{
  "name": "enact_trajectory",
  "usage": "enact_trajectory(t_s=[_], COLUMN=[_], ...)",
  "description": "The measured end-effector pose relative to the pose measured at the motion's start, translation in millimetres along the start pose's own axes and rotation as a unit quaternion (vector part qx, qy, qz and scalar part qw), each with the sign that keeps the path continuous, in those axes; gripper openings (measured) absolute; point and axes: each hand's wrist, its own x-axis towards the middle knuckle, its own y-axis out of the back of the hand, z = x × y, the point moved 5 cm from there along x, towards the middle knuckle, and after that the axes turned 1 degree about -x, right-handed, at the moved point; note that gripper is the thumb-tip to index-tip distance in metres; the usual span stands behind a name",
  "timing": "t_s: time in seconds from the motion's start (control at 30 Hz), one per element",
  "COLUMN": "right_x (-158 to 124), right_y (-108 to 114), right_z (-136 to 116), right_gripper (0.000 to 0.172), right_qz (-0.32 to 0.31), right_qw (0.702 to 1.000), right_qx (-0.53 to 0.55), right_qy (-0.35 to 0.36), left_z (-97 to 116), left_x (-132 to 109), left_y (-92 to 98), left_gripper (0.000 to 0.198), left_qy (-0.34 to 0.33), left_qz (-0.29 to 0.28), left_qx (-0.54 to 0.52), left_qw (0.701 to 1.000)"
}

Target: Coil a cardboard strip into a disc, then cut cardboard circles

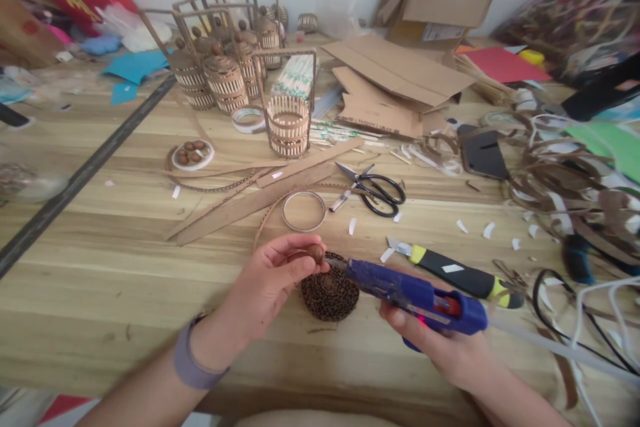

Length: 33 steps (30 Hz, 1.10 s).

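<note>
So I'm standing by this pale wood-grain table (140, 327), and the biggest thing in play is a blue plastic glue gun (400, 290) with a translucent glue stick (535, 341) poking out the back. It's up off the tabletop, nozzle toward the person's other hand. I'd guess it's the heaviest of the lot, stiff all over, and only worth grabbing by the handle since the metal tip is probably hot. Next down is a dark brown round disc of coiled corrugated cardboard (330, 297), lying on the table just below the nozzle. Looks light and a bit squashable, so I'd take it by the rim and not press the middle. Smallest is a small round brown bead (316, 253), held over the disc's far edge: likely hard, light and kinda slippery, so fingertips on its sides, clear of the glue. Hands: the right hand (450, 347) is wrapped round the gun's handle, though I can't see whether a finger's on the trigger. The left hand (270, 280) has thumb and fingers pinched together on the bead; can't tell if the nozzle actually touches it.
</note>
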Motion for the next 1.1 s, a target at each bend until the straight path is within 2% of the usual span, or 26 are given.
enact_trajectory(t_s=[0.1,0.27,0.4,0.63,0.83,0.93,1.1], right_x=[0.3,-0.2,0.3,0.4,-0.4,0.4,1.4], right_y=[-2.1,-0.2,-1.9,-3.7,-4.0,-5.2,-4.3], right_z=[-4.7,-5.1,-4.9,-1.0,-1.3,-0.4,-1.1], right_gripper=[0.039,0.039,0.038,0.04,0.042,0.039,0.036], right_qz=[-0.01,0.018,-0.005,-0.026,-0.021,-0.036,-0.023], right_qw=[1.0,1.0,1.0,1.0,1.0,0.999,0.999], right_qx=[-0.005,-0.016,-0.014,-0.002,0.003,0.005,-0.013], right_qy=[0.024,-0.016,0.007,0.008,-0.012,0.001,0.029], left_z=[0.4,0.5,-0.2,-0.9,-0.2,-0.7,-1.0], left_x=[-0.9,-1.5,-1.3,-1.7,-2.3,-2.6,-2.5], left_y=[0.4,1.5,1.7,2.5,1.5,1.5,1.7], left_gripper=[0.032,0.032,0.032,0.032,0.033,0.034,0.033], left_qy=[0.004,0.009,0.009,0.011,0.012,0.012,0.009], left_qz=[0.002,0.006,0.007,0.008,0.014,0.015,0.009], left_qx=[0.002,0.005,0.004,0.002,0.0,0.004,0.011], left_qw=[1.0,1.0,1.0,1.0,1.0,1.0,1.0])
